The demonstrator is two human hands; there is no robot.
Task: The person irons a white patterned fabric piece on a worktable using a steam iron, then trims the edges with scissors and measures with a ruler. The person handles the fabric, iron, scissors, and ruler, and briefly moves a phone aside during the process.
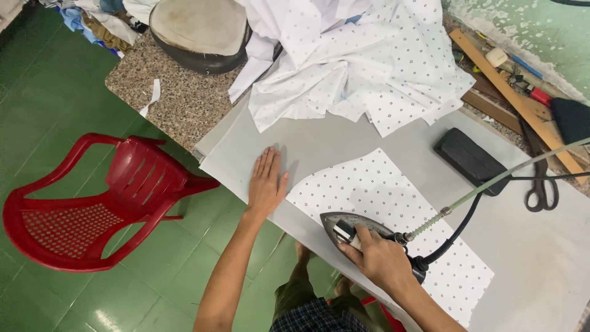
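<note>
Pressing is under way: the iron [353, 230] is gripped by the right hand [381, 258] on the cloth [393, 203]; the left hand [267, 181] lies flat, fingers spread, on the bench [541, 258]. Slow, even strokes seem called for.

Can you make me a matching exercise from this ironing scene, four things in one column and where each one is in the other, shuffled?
Things:
1. left hand
2. iron
3. scissors
4. red chair

Places:
A. on the green floor beside the table
B. flat on the bare grey board, next to the dotted fabric piece
C. at the board's far edge, beside the black pad
D. on the dotted fabric piece, under the right hand

Pairs: 1-B, 2-D, 3-C, 4-A
</note>
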